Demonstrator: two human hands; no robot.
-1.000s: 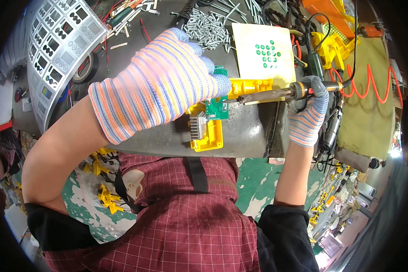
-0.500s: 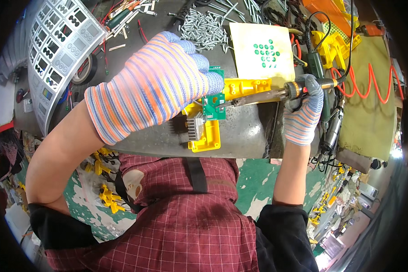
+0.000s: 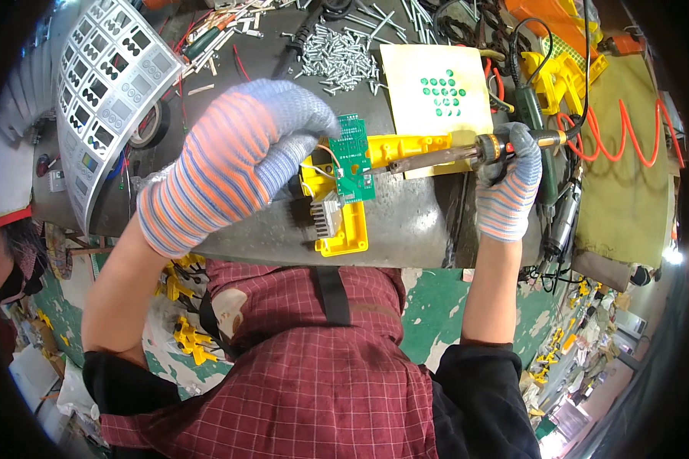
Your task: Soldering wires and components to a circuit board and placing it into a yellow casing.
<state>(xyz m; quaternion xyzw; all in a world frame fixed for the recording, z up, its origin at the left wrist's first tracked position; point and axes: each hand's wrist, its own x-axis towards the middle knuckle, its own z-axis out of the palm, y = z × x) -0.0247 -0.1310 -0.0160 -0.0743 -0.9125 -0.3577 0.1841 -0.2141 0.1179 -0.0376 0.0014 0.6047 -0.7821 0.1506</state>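
My right hand, in a striped knit glove, is closed round the handle of a soldering iron. The iron points left, and its tip is at the right edge of a green circuit board. My left hand, gloved too, has curled fingers at the board's upper left edge. What is between those fingers is hidden. A pale wire loops beside them. Under the board lies a yellow plastic housing, with a finned metal heat sink at the board's lower left.
Behind the board are a pile of screws and a yellowish sheet with green dots. A curved panel of printed labels stands at left. To the right are a coiled red cord, a dark green tool and yellow parts.
My left hand has drawn back to the left, its thumb off the board, uncovering more of the board and the pale wire. The iron stays at the board's right edge.
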